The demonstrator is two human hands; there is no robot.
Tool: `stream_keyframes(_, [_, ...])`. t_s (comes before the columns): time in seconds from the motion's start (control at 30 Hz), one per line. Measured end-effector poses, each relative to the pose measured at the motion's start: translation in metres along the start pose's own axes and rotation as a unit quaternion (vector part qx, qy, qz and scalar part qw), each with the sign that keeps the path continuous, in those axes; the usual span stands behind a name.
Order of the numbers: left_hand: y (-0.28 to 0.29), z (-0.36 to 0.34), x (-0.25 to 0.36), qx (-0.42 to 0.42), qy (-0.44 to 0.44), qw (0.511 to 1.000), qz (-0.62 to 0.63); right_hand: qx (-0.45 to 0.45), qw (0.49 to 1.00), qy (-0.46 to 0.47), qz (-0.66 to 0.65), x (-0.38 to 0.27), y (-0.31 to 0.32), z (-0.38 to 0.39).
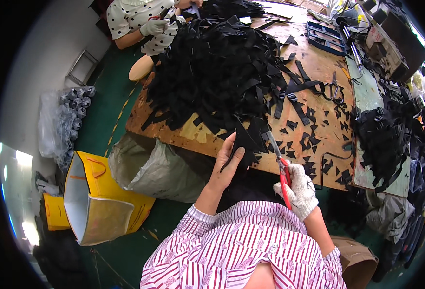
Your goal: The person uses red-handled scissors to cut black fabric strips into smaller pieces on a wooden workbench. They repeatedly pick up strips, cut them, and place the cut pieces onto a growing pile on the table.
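The left hand (228,161) pinches black cloth (247,137); at its four o'clock, the right hand (301,190) grips red shears (284,178). A pile (212,72) tops the worktop (190,132) at twelve o'clock.

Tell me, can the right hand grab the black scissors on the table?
Probably not just now: the gloved right hand is busy with the red-handled tool. If it let go, the way looks free, with mostly small black scraps between, though the black scissors may need a stretch.

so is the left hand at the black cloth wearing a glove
No, the left hand is bare, while the right hand wears a white glove.
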State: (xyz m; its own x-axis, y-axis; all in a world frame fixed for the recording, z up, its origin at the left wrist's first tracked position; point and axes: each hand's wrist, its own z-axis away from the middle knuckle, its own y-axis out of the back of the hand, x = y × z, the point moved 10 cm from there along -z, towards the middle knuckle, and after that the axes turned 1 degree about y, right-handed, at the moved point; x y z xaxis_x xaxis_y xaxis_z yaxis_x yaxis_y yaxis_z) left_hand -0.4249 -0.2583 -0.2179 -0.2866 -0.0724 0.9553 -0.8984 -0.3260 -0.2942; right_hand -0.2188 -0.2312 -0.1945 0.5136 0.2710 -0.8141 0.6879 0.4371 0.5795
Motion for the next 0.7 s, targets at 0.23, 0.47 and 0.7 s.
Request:
stream_keyframes(0.23, [-0.012, 0.002, 0.004, -0.031, -0.009, 0.999, -0.022, -0.021, 0.999, 0.006, 0.038, -0.005, -0.001, -0.003])
stream_keyframes(0.47, [-0.022, 0.006, -0.008, -0.06, 0.007, 0.997, -0.045, 0.057, 0.994, 0.087, 0.046, -0.013, 0.004, -0.008])
stream_keyframes(0.7, [-0.023, 0.003, -0.009, -0.054, -0.009, 0.995, -0.085, 0.042, 0.996, 0.077, 0.027, -0.008, -0.004, -0.005])
